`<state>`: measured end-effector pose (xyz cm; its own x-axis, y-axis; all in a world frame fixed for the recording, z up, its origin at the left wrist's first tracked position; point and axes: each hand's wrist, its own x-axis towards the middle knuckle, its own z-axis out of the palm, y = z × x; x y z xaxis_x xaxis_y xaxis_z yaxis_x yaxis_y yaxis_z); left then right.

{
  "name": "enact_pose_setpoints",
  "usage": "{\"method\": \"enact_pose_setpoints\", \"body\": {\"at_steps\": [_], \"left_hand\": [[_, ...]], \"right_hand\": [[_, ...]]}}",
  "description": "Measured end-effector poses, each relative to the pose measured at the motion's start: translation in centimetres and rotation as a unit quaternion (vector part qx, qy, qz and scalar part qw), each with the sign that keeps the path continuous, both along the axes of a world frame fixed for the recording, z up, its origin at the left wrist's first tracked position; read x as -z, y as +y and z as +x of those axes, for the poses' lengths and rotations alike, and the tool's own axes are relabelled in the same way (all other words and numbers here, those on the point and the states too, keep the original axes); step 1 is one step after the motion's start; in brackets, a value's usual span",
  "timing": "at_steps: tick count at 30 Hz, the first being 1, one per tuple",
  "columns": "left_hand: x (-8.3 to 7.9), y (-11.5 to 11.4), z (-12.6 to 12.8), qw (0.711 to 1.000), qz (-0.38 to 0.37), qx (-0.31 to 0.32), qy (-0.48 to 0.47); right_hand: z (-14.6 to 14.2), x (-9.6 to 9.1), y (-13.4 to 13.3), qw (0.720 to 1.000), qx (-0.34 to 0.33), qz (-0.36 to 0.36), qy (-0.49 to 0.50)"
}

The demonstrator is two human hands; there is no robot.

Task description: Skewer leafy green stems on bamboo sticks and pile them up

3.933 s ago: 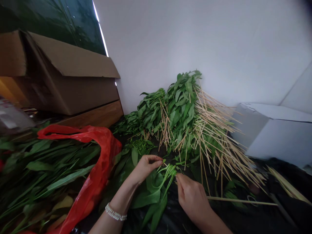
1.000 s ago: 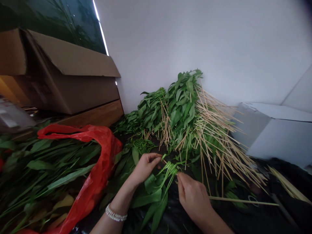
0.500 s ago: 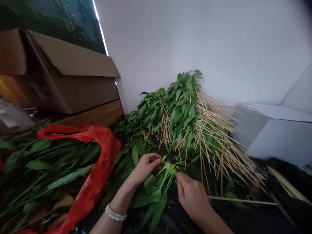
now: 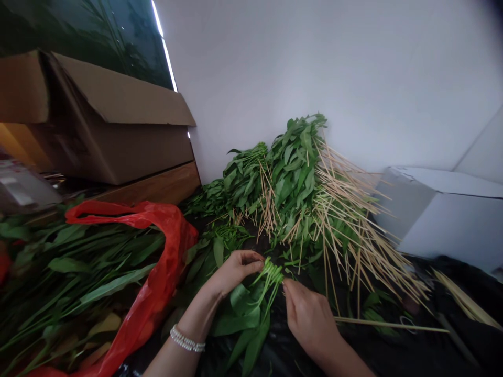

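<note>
Beside the bag, my left hand [image 4: 239, 269], with a beaded bracelet at the wrist, pinches the folded stem end of a green leaf. That end is at the top of a small cluster of leafy stems [image 4: 271, 275], whose leaves hang toward me over black plastic. On the cluster's right, my right hand [image 4: 310, 309] is closed with thumb and forefinger pressed together. A thin bamboo skewer [image 4: 393, 324] reaches out to the right from behind this hand. Its gripped part is hidden by the fingers.
Behind my hands, bunches of leaves on skewers [image 4: 293, 167] lean against the white wall, sticks fanning right. A red plastic bag [image 4: 157, 293] of loose leaves lies left. An open cardboard box [image 4: 137, 146] stands back left, a white box [image 4: 451, 214] at right.
My left hand has moved slightly right with the leaf stem, which now sits against the top of the cluster. A small gap there has closed. The right hand has hardly moved.
</note>
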<state>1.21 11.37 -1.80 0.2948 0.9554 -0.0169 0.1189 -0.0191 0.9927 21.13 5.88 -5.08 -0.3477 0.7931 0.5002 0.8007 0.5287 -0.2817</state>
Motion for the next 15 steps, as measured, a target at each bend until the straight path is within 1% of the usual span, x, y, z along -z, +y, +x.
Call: {"method": "enact_pose_setpoints", "body": {"at_steps": [2,4,7,9,11,13,15], "left_hand": [[-0.1,0.0,-0.1,1.000,0.003,-0.005,-0.008],[-0.3,0.2,-0.2,0.999,0.007,-0.034,-0.016],[-0.3,0.7,-0.6,0.990,0.026,-0.135,-0.026],[-0.2,1.0,-0.8,0.982,0.057,-0.181,-0.011],[0.0,1.3,-0.9,0.978,0.095,-0.181,0.031],[0.1,1.3,-0.9,0.975,0.128,-0.158,0.085],[0.3,1.1,-0.8,0.971,0.151,-0.122,0.139]], "right_hand": [[0.1,-0.1,0.1,1.000,-0.004,-0.002,0.004],[0.2,-0.3,0.0,1.000,-0.006,0.001,0.016],[0.2,-0.8,-0.3,0.999,-0.029,0.003,0.038],[0.1,-1.1,-0.7,0.997,-0.066,0.006,0.037],[-0.1,-1.5,-1.2,0.994,-0.109,0.025,0.020],[-0.3,-1.7,-1.6,0.988,-0.142,0.055,-0.004],[-0.4,-1.9,-1.9,0.984,-0.160,0.080,-0.021]]}}
